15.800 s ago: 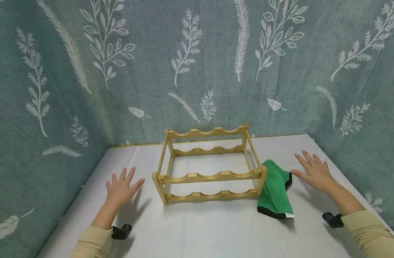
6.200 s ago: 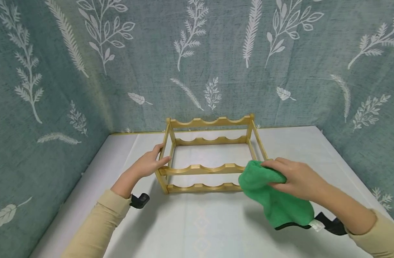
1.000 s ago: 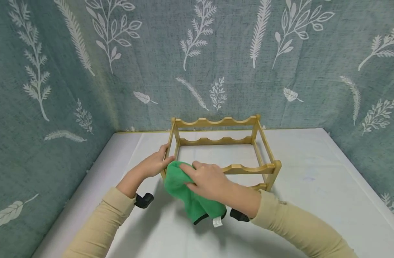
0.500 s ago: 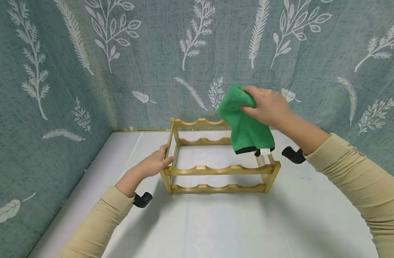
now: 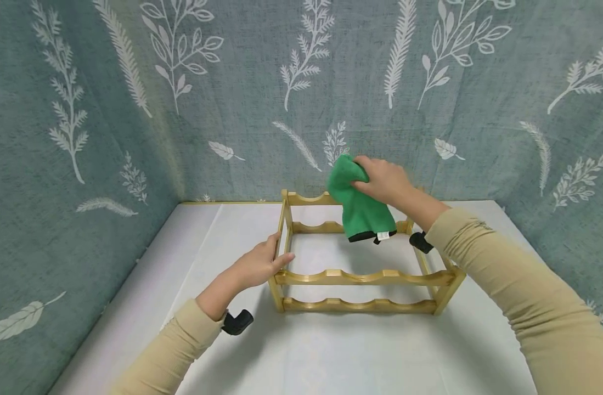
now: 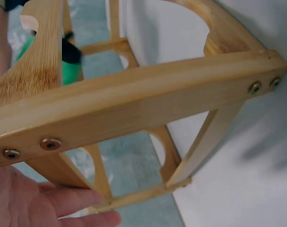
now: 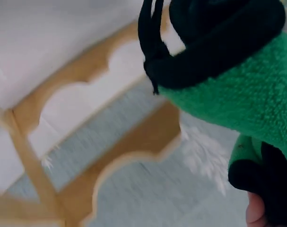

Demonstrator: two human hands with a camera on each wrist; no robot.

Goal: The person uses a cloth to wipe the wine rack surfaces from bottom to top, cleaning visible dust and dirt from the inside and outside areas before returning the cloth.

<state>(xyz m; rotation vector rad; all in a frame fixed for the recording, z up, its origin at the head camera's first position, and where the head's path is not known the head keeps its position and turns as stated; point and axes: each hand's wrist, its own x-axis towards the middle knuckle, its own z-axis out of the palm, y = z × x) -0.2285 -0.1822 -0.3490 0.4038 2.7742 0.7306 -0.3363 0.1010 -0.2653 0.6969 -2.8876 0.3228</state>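
A light wooden wine rack [image 5: 355,278] with scalloped rails stands on the white table. My left hand [image 5: 257,266] grips its left end, thumb toward the inside; in the left wrist view the fingers [image 6: 82,201] lie along the side of the frame, under a bar with screws. My right hand [image 5: 386,181] holds a bunched green cloth [image 5: 362,211] with a black edge and a white tag. The cloth is at the rack's rear top rail and covers the rail's middle. In the right wrist view the cloth [image 7: 247,90] hangs close to a scalloped rail [image 7: 129,146].
The white tabletop [image 5: 306,351] extends in front of the rack and to both sides. A teal fabric wall [image 5: 252,82] with white leaf prints rises behind the table and along its left and right sides. Each wrist carries a small black camera mount [image 5: 238,322].
Over the last second my right hand has carried the cloth from the front left of the rack up to its rear rail. The rack has shifted right and nearer, my left hand with it.
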